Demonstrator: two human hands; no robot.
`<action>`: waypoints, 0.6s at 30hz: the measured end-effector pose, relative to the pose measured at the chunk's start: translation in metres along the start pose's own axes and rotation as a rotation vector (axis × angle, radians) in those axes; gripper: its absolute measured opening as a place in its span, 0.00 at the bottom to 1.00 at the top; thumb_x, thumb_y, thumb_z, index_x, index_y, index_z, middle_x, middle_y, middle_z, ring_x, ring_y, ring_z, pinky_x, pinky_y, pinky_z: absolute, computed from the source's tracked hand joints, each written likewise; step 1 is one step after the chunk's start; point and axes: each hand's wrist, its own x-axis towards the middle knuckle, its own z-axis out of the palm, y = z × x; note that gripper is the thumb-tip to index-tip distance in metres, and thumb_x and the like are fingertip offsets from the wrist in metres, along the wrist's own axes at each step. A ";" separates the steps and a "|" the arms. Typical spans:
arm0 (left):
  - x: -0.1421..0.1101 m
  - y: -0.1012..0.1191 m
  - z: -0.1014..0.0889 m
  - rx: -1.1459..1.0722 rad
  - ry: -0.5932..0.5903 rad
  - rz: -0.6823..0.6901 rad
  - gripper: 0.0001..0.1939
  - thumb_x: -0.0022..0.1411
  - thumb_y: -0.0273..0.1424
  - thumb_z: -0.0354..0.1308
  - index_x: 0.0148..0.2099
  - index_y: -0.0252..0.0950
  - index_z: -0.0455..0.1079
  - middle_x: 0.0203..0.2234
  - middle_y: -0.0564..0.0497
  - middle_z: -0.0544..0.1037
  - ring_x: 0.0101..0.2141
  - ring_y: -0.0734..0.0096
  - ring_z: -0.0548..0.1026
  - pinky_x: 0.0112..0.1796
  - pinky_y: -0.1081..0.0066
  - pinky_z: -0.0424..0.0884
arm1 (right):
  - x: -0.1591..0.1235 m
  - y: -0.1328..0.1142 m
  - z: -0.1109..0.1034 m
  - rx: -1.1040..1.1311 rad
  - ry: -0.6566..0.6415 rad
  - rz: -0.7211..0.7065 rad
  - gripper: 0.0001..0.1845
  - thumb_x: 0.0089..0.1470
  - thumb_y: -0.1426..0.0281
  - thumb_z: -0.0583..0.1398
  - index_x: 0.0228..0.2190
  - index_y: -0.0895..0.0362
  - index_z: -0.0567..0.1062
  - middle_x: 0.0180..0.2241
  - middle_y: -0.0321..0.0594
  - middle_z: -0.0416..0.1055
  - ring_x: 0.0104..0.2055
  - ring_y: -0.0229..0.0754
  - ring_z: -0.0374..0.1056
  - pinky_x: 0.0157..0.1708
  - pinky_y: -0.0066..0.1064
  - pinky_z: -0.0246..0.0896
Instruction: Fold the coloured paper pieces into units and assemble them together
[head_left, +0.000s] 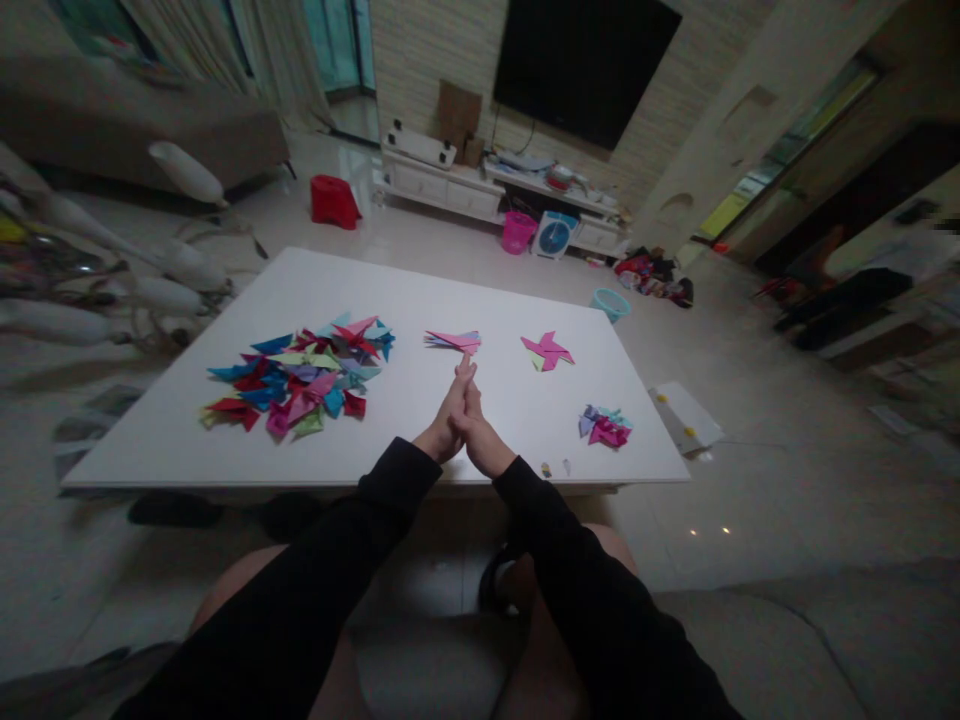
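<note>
My left hand [445,420] and my right hand [480,432] are pressed palm to palm above the white table [420,462], their fingers stretched forward and the thumbs crossing. Whatever may lie between the palms is hidden. Just beyond the fingertips is a small stack of folded pink and blue paper strips [454,341]. To its right lies a pink and light green paper pinwheel [548,350]. A large heap of colourful folded paper pieces [304,375] spreads over the left part of the table. A smaller cluster of purple, teal and magenta folded papers [607,428] sits near the right edge.
Two tiny objects [555,468] lie at the table's front edge. Beyond the table are a red stool [334,202], a pink bin [517,232], a box fan [555,236] and a light blue basin [610,303]. A person in dark trousers [847,300] is at the far right.
</note>
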 end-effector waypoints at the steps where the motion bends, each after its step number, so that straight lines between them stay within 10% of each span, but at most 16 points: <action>1: 0.002 -0.002 -0.001 0.003 0.015 0.028 0.32 0.70 0.48 0.42 0.73 0.49 0.52 0.71 0.50 0.56 0.71 0.60 0.52 0.64 0.54 0.59 | 0.005 0.003 0.000 0.037 0.007 -0.001 0.47 0.58 0.42 0.52 0.71 0.45 0.46 0.73 0.32 0.43 0.76 0.48 0.28 0.74 0.48 0.25; 9: 0.015 -0.013 0.000 -0.144 -0.192 -0.238 0.37 0.66 0.54 0.40 0.74 0.53 0.50 0.70 0.51 0.59 0.69 0.54 0.56 0.63 0.49 0.57 | 0.019 0.014 -0.037 0.522 -0.063 0.207 0.46 0.57 0.36 0.47 0.70 0.40 0.50 0.73 0.34 0.46 0.74 0.53 0.43 0.69 0.61 0.40; 18: -0.014 -0.024 0.038 -0.012 -0.074 -0.122 0.38 0.63 0.52 0.47 0.73 0.50 0.53 0.70 0.49 0.60 0.69 0.54 0.56 0.64 0.53 0.55 | -0.016 -0.002 -0.044 0.561 0.006 0.172 0.45 0.56 0.38 0.46 0.69 0.41 0.53 0.72 0.34 0.49 0.75 0.49 0.40 0.70 0.56 0.39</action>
